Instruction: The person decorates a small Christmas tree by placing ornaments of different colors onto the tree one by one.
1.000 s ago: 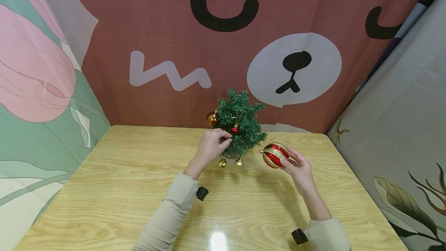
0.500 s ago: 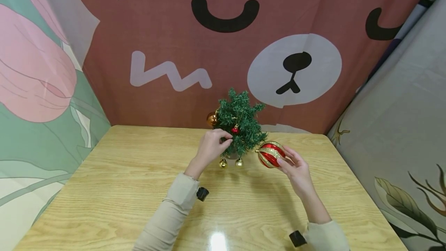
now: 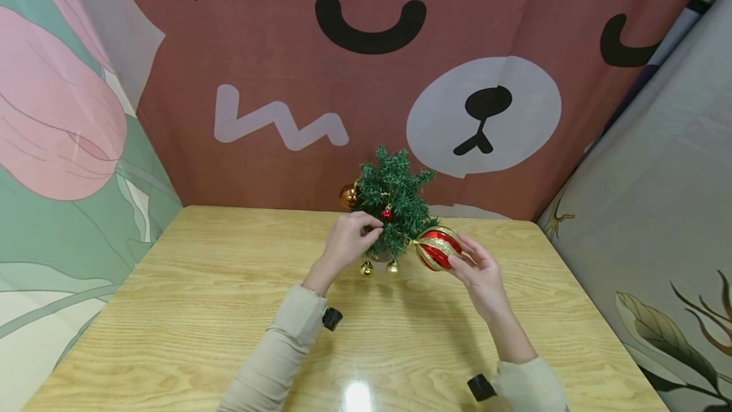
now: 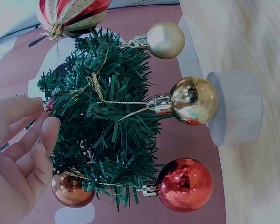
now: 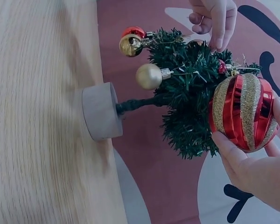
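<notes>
A small green artificial Christmas tree (image 3: 400,192) stands on a round base (image 5: 101,112) towards the back of the table. My right hand (image 3: 483,278) grips a large red Christmas ball (image 3: 438,248) with gold glitter stripes between thumb and fingers; its gold top points at the tree's right lower branches and overlaps them. My left hand (image 3: 350,237) is at the tree's front left, thumb and forefinger pinching at a branch tip (image 4: 60,100). Small baubles hang on the tree: a shiny gold one (image 4: 194,100), a matte gold one (image 4: 165,40) and a red one (image 4: 185,185).
A copper bauble (image 3: 348,195) hangs on the tree's left side and a tiny red ornament (image 3: 387,213) at its front. The wooden table (image 3: 229,285) meets a brown curtain (image 3: 274,177) with a bear print behind the tree. Printed curtains flank both sides.
My right hand has moved the striped ball left and slightly up, to the tree's right branches. My left hand has stayed in place at the tree.
</notes>
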{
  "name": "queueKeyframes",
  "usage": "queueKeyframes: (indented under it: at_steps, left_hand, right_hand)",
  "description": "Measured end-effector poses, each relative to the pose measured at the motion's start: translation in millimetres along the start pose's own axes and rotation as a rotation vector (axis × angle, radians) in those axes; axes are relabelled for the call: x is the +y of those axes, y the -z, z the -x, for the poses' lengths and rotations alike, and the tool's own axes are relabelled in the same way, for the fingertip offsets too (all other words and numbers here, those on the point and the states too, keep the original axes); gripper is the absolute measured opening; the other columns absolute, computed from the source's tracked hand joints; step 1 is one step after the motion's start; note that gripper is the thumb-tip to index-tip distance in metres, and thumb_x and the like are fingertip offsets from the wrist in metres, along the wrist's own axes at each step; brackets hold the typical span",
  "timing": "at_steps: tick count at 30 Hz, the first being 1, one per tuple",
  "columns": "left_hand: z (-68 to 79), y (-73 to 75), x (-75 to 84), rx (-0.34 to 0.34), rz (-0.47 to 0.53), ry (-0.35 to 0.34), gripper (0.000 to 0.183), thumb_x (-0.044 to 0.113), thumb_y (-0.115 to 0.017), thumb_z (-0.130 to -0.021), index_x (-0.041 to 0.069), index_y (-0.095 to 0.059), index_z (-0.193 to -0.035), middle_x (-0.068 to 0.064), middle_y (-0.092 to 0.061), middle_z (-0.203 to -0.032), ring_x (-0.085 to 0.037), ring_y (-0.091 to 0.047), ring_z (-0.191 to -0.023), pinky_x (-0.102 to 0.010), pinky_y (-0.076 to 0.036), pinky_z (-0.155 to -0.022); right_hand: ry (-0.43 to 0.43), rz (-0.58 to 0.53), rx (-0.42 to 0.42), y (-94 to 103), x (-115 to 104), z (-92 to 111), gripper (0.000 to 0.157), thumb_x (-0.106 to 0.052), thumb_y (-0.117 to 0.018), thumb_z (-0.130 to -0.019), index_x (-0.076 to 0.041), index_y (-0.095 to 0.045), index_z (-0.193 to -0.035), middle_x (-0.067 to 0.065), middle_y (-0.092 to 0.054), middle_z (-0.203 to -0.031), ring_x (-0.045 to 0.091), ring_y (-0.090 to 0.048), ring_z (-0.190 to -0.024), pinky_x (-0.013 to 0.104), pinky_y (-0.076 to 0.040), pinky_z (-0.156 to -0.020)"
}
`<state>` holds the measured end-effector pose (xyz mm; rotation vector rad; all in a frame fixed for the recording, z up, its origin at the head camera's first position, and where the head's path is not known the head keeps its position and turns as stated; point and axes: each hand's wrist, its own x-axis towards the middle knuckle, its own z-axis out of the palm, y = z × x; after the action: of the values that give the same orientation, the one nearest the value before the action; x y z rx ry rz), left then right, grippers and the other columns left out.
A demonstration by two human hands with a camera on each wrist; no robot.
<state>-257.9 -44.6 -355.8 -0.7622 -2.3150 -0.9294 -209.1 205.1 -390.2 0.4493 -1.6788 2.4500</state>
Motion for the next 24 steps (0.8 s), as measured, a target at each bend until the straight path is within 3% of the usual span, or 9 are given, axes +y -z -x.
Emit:
queueKeyframes:
  at_steps: [10,15,18,24]
  left_hand:
    - [0.3,-2.5,-1.3,0.040,0.030,-0.040,0.007,0.013,-0.066,-0.082,0.009,-0.071,-0.081,-0.001,-0.066,-0.077,-0.001,-0.041,-0.045,-0.018,-0.035,-0.043]
    - [0.2,-3.2,-0.1,-0.001,0.062,-0.033,0.011,0.016,-0.063,-0.084,0.009,-0.071,-0.082,0.001,-0.066,-0.075,0.000,-0.037,-0.043,-0.018,-0.034,-0.043]
    - [0.6,-2.8,1.5,-0.032,0.096,-0.005,0.014,0.018,-0.061,-0.086,0.009,-0.071,-0.083,0.000,-0.066,-0.075,-0.003,-0.036,-0.042,-0.019,-0.034,-0.044]
    - [2.0,-1.9,3.0,-0.121,0.176,0.081,0.016,0.021,-0.059,-0.087,0.010,-0.070,-0.086,0.002,-0.065,-0.074,-0.006,-0.041,-0.043,-0.020,-0.036,-0.044]
  right_hand:
    - [-0.016,-0.012,-0.001,-8.8,-1,-5,0.045,0.012,-0.051,-0.085,0.001,-0.043,-0.128,0.003,-0.054,-0.111,0.015,-0.056,-0.093,0.028,-0.048,-0.077]
    - [-0.020,-0.008,0.007,-13.2,-2,-7,0.045,0.013,-0.050,-0.084,0.000,-0.044,-0.127,0.004,-0.054,-0.109,0.015,-0.056,-0.090,0.027,-0.049,-0.076]
    - [-0.015,-0.010,0.006,-14.7,-1,-7,0.043,0.014,-0.050,-0.084,-0.006,-0.050,-0.122,0.004,-0.054,-0.109,0.015,-0.056,-0.090,0.027,-0.049,-0.075]
    - [0.006,-0.028,0.001,-17.7,-1,-8,0.045,0.015,-0.049,-0.083,-0.003,-0.048,-0.124,0.003,-0.055,-0.110,0.014,-0.057,-0.088,0.027,-0.049,-0.075]
